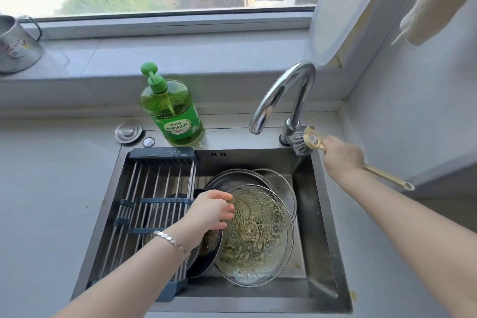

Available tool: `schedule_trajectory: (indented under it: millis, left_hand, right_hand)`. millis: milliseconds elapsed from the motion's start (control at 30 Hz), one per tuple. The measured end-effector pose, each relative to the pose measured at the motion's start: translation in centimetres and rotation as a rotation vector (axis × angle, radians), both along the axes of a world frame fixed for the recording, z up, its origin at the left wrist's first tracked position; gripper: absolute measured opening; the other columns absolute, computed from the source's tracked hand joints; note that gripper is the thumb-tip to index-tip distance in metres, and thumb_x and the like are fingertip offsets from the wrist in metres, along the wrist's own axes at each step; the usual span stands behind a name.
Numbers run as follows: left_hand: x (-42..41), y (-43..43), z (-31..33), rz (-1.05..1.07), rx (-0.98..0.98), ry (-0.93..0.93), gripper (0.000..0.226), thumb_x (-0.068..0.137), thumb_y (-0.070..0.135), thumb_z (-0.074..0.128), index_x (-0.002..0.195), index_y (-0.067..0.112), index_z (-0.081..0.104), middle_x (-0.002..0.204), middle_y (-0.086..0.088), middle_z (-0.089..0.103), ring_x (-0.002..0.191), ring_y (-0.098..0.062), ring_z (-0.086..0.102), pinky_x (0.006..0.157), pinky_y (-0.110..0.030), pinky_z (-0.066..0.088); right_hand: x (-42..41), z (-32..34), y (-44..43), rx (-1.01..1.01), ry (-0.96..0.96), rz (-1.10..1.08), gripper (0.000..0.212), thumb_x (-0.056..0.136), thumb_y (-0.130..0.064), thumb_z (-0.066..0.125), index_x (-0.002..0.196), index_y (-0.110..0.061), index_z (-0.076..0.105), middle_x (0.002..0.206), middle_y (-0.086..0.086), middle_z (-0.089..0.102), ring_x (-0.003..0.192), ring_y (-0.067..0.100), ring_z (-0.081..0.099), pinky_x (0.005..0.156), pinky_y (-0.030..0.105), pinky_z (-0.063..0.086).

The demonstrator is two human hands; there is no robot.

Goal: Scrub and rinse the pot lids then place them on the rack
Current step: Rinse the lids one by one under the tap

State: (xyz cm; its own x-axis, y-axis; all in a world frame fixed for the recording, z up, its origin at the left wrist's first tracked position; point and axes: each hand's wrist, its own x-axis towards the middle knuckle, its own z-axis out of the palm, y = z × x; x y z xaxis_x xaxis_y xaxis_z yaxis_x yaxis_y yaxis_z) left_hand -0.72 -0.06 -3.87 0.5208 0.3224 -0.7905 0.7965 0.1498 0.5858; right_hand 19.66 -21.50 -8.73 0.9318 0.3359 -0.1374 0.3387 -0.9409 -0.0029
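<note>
A glass pot lid smeared with yellowish suds lies tilted in the sink, on top of two other lids. My left hand holds its upper left rim with curled fingers. My right hand grips the handle of a wooden dish brush at the sink's back right corner, bristles against the faucet base. A roll-up rack spans the sink's left half, with dark cookware partly hidden beneath it.
A chrome faucet arches over the steel sink, no water running. A green dish-soap bottle stands behind the rack beside a drain stopper. A metal cup sits on the sill. A white board leans at right.
</note>
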Motion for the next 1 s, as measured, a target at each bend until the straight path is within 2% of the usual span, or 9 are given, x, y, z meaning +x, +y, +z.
schedule_trajectory:
  millis: [133, 400, 567, 633, 700, 733, 833, 933, 1000]
  left_hand:
    - [0.3, 0.0, 0.2, 0.001, 0.006, -0.016, 0.028, 0.092, -0.005, 0.041, 0.109, 0.008, 0.058, 0.103, -0.017, 0.064, 0.092, -0.028, 0.064, 0.08, -0.037, 0.052]
    - [0.3, 0.1, 0.6, 0.022, -0.014, -0.027, 0.032, 0.091, -0.006, 0.042, 0.117, 0.006, 0.058, 0.105, -0.018, 0.064, 0.091, -0.027, 0.064, 0.078, -0.034, 0.052]
    - [1.2, -0.1, 0.8, 0.134, -0.034, -0.15, 0.041, 0.093, -0.002, 0.044, 0.133, 0.008, 0.044, 0.1, -0.01, 0.06, 0.09, -0.021, 0.06, 0.071, -0.028, 0.05]
    - [2.5, -0.5, 1.0, 0.231, -0.058, -0.243, 0.045, 0.095, 0.004, 0.042, 0.139, 0.012, 0.036, 0.109, -0.01, 0.057, 0.104, -0.024, 0.058, 0.082, -0.034, 0.051]
    - [3.6, -1.2, 1.2, 0.265, -0.079, -0.32, 0.046, 0.097, 0.016, 0.044, 0.141, 0.015, 0.033, 0.126, -0.011, 0.052, 0.119, -0.027, 0.051, 0.099, -0.041, 0.045]
    - [4.0, -1.4, 1.3, 0.254, -0.071, -0.353, 0.046, 0.096, 0.023, 0.046, 0.141, 0.017, 0.034, 0.131, -0.011, 0.05, 0.122, -0.027, 0.049, 0.103, -0.044, 0.042]
    - [4.6, -1.3, 1.3, 0.271, 0.031, -0.415, 0.04, 0.093, 0.026, 0.054, 0.13, 0.012, 0.049, 0.123, -0.012, 0.057, 0.109, -0.021, 0.057, 0.092, -0.034, 0.048]
    - [5.0, -1.1, 1.2, 0.342, -0.069, -0.489, 0.015, 0.09, 0.019, 0.059, 0.103, 0.011, 0.061, 0.104, -0.012, 0.064, 0.096, -0.024, 0.062, 0.086, -0.035, 0.05]
    - [5.1, -1.9, 1.0, 0.334, -0.061, -0.509, 0.011, 0.093, 0.024, 0.056, 0.088, 0.014, 0.058, 0.085, -0.005, 0.061, 0.084, -0.02, 0.058, 0.077, -0.033, 0.048]
  right_hand:
    - [-0.1, 0.0, 0.0, -0.004, 0.001, -0.014, 0.027, 0.095, -0.004, 0.029, 0.1, -0.012, 0.054, 0.104, 0.007, 0.057, 0.071, 0.027, 0.042, 0.047, 0.027, 0.014]
    - [-0.4, 0.7, 0.1, -0.024, 0.025, -0.005, 0.028, 0.095, -0.004, 0.03, 0.106, -0.013, 0.054, 0.11, 0.006, 0.056, 0.076, 0.029, 0.048, 0.055, 0.028, 0.026]
    - [-5.0, 3.1, 2.9, 0.314, 0.183, -0.083, 0.035, 0.096, -0.02, 0.041, 0.131, -0.018, 0.046, 0.125, 0.007, 0.051, 0.1, 0.034, 0.054, 0.071, 0.032, 0.037]
    - [-8.5, 4.6, 5.2, 0.477, 0.356, -0.03, 0.042, 0.096, -0.03, 0.045, 0.136, -0.021, 0.042, 0.117, 0.004, 0.056, 0.105, 0.028, 0.055, 0.079, 0.033, 0.041]
    - [-11.8, 6.1, 7.4, 0.647, 0.528, 0.026, 0.047, 0.098, -0.039, 0.039, 0.143, -0.025, 0.035, 0.107, -0.003, 0.059, 0.105, 0.019, 0.056, 0.087, 0.033, 0.043]
    - [-12.9, 6.4, 8.2, 0.707, 0.556, 0.05, 0.047, 0.099, -0.041, 0.035, 0.144, -0.03, 0.033, 0.11, -0.005, 0.061, 0.107, 0.016, 0.056, 0.09, 0.033, 0.044]
    - [-15.1, 6.9, 9.6, 0.847, 0.551, 0.036, 0.042, 0.101, -0.029, 0.033, 0.143, -0.034, 0.033, 0.122, -0.003, 0.062, 0.103, 0.014, 0.058, 0.088, 0.029, 0.044]
    - [-15.9, 7.2, 10.5, 0.991, 0.577, -0.065, 0.04, 0.101, -0.03, 0.035, 0.14, -0.032, 0.039, 0.118, -0.006, 0.063, 0.095, 0.008, 0.057, 0.084, 0.026, 0.044]
    - [-15.2, 7.1, 11.0, 1.042, 0.599, -0.157, 0.038, 0.1, -0.038, 0.034, 0.136, -0.034, 0.046, 0.105, -0.01, 0.067, 0.078, 0.003, 0.054, 0.069, 0.021, 0.042]
